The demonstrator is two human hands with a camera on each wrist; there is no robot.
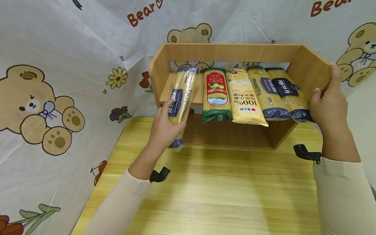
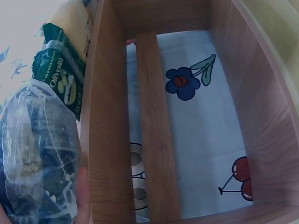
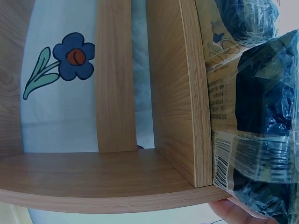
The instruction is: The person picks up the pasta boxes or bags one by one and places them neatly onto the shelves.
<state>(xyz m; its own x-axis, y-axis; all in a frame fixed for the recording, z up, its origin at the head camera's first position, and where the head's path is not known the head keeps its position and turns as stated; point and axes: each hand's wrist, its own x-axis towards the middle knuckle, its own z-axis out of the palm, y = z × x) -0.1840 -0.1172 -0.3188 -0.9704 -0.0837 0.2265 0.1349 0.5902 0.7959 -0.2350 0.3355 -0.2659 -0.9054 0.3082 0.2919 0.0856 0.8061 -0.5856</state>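
Observation:
My left hand (image 1: 166,125) grips a spaghetti packet (image 1: 188,91) with dark blue ends, holding it tilted at the left part of the wooden shelf (image 1: 235,52). The packet's lower end sticks out in front of the upper board, and its crinkled blue wrap (image 2: 39,154) fills the lower left of the left wrist view. My right hand (image 1: 330,102) holds the shelf's right side panel, thumb on the near side beside the rightmost blue-ended spaghetti packet (image 1: 289,93). In the right wrist view, some fingers (image 3: 238,212) show at the panel's edge.
Along the upper board lie a green and red pasta packet (image 1: 216,94), a yellow pasta packet (image 1: 245,96) and another blue-ended spaghetti packet (image 1: 268,94), ends overhanging. Beneath is a lower compartment (image 1: 229,132). The shelf stands on a wood-grain table (image 1: 223,189) against a bear-print cloth (image 1: 97,39).

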